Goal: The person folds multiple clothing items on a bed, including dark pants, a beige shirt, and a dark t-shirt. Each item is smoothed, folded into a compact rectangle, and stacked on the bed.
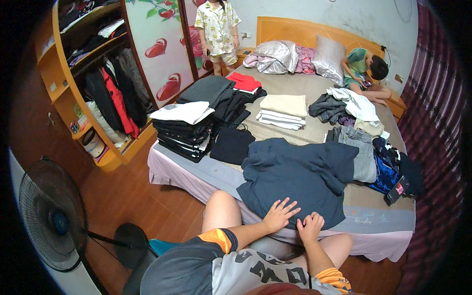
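Note:
A dark blue-grey short-sleeved top [295, 173] lies spread and slightly rumpled at the front edge of the bed, its lower part close to my knees. My left hand [282, 215] rests flat on its near part with the fingers spread. Beside it, my right hand [311, 225] touches the near edge with bent fingers; whether they pinch the cloth cannot be made out. A folded black garment [232, 145] lies just left of the top. Folded grey denim [357, 151] sits against its right side.
Folded clothes form a black stack [182, 136], a dark grey pile [210, 90] and a cream-and-white stack [283, 110]. Loose clothes [354, 105] and a phone [397, 190] lie right. One person sits on the bed; another stands behind. A fan [53, 217] stands left.

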The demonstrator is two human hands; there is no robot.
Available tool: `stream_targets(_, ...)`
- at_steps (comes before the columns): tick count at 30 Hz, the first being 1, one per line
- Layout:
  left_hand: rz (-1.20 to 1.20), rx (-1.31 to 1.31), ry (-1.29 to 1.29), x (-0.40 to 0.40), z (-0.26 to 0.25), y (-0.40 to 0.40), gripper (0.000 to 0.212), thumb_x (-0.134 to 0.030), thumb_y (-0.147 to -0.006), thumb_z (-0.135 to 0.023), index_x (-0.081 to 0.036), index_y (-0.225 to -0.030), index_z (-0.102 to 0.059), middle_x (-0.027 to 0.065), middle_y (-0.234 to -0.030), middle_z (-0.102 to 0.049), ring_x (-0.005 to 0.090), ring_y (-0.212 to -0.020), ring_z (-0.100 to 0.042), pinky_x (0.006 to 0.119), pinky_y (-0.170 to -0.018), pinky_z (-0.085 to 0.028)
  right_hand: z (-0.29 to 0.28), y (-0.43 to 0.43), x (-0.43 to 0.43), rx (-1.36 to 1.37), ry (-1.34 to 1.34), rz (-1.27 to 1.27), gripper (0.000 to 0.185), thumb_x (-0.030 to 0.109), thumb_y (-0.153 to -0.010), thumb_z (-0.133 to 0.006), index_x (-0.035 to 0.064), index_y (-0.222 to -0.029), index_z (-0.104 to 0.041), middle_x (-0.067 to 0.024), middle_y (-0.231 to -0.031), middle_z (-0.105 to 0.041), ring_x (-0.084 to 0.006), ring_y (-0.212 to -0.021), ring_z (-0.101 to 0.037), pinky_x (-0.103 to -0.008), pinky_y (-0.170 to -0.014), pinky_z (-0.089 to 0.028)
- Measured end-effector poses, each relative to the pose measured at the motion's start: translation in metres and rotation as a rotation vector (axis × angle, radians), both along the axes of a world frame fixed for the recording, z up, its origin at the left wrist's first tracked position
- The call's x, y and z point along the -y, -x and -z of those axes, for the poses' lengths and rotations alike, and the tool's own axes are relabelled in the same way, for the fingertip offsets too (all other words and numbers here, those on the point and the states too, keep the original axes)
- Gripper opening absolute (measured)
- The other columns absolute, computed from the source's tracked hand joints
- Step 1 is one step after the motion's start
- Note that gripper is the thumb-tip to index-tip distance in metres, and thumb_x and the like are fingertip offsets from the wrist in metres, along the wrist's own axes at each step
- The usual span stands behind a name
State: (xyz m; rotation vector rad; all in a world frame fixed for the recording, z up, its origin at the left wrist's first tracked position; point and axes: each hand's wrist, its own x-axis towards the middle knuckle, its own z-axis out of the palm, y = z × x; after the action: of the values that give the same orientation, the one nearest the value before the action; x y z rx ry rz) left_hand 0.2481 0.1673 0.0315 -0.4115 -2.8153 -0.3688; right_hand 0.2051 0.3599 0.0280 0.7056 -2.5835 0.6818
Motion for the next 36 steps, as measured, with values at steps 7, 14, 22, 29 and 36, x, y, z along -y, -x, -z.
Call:
stream_targets(7,0.014,-0.083,0.014,0.004,0.01,0.001,0.08,-0.026,-0.078,-0.07,-0.029,-0.15,-0.035,0.005,-0.157,-0.031,0.0325,-0.143,-0.029,0.053,-0.111,-0.027,0.001,-0.003,0.001,-0.04,0.003,-0.004,0.032,0.026,-0.07,-0.079,0.0092,-0.067,-0.052,-0.0141,-0.102,-0.051,-0.0347,-0.101,-0.047,-0.0478,-0.092,-0.036)
stream_targets(14,0.056,-0.019,-0.161,0.015,0.009,-0.004,0.08,-0.022,-0.081,-0.063,-0.013,-0.153,-0.029,0.0107,-0.158,-0.029,0.0309,-0.145,-0.027,0.047,-0.114,-0.025,0.01,-0.017,0.025,0.12,-0.044,-0.539,0.038,0.006,-0.069,-0.07,0.0058,-0.105,-0.058,-0.0145,-0.111,-0.057,-0.0385,-0.106,-0.053,-0.0465,-0.092,-0.044)
stream_targets(22,0.012,-0.061,-0.07,0.018,0.03,-0.012,0.082,-0.024,-0.081,-0.06,-0.007,-0.153,-0.025,0.0093,-0.159,-0.026,0.0268,-0.148,-0.022,0.043,-0.118,-0.017,0.014,-0.042,0.042,0.033,-0.043,-0.486,0.051,0.008,-0.075,-0.069,0.0023,-0.122,-0.051,-0.0192,-0.122,-0.052,-0.0387,-0.114,-0.05,-0.0515,-0.099,-0.039)
stream_targets(29,-0.002,-0.119,-0.342,0.015,0.046,-0.007,0.073,-0.021,-0.085,-0.055,0.002,-0.149,-0.028,0.021,-0.155,-0.028,0.032,-0.147,-0.023,0.045,-0.117,-0.022,0.008,0.001,0.079,-0.087,-0.149,-0.174,0.049,0.019,-0.09,-0.054,0.0041,-0.136,-0.046,-0.0159,-0.143,-0.044,-0.0356,-0.138,-0.035,-0.0596,-0.111,-0.022)
stream_targets(36,-0.018,-0.167,-0.146,0.017,0.059,-0.018,0.07,-0.017,-0.087,-0.051,0.001,-0.15,-0.027,0.0163,-0.161,-0.017,0.0305,-0.15,-0.014,0.045,-0.12,-0.013,0.027,-0.006,0.066,-0.048,-0.418,-0.179,0.058,0.027,-0.095,-0.047,0.0038,-0.147,-0.037,-0.0119,-0.155,-0.034,-0.0325,-0.145,-0.025,-0.0601,-0.116,-0.012)
